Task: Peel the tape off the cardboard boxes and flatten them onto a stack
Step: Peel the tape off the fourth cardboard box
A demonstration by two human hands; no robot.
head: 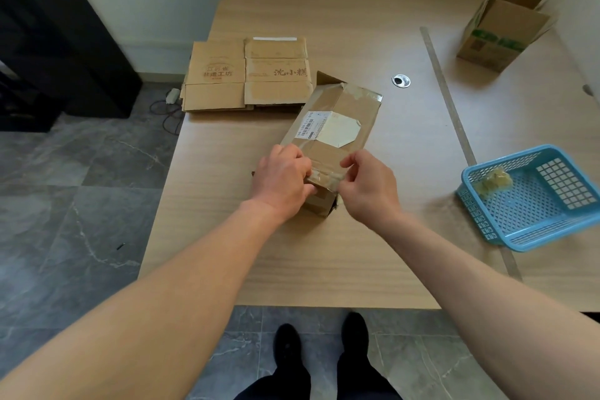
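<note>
My left hand (282,182) grips the box (334,127) at its near end, right hand (370,185) pinches tape (324,177) there; box runs toward upper right.

The light wood desk (324,253) carries a stack of flattened boxes (246,75) at its far left edge. Just beside the stack, near the middle, lies a taped box (328,101). An open box (506,26) stands at the far right. A blue basket (477,214) sits across a long pale strip (444,91). A round metal cable hole (401,80) lies between the strip and the taped box.
</note>
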